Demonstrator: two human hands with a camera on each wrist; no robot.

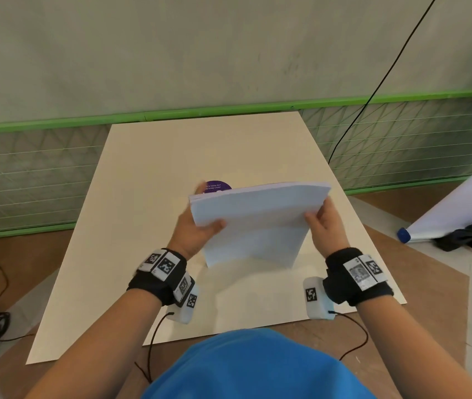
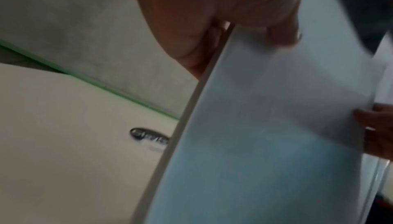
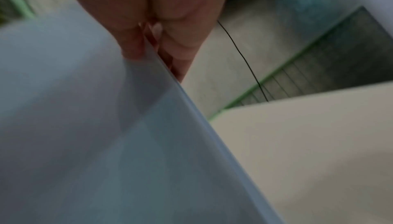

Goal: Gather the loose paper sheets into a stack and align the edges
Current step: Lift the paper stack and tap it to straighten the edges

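While I have the stack of paper sheets [image 1: 253, 223] lifted clear above the desk [image 1: 131, 226], each hand clamps one short side: my left hand [image 1: 197, 228] has its thumb over the top sheet and fingers underneath, and my right hand [image 1: 325, 226] pinches the opposite edge the same way. The whole stack is in my grip, tilted toward me, its near edge hanging lower and bowing a little. I judge it light but floppy; the sheets sag where nothing supports them and would slide over one another if I loosen either pinch. The left wrist view shows the side edge [image 2: 187, 116] fairly flush. The side edges look like the right place to hold, leaving the lower edge free to tap on the desk. A purple round sticker [image 1: 218, 186] lies on the desk behind the stack.
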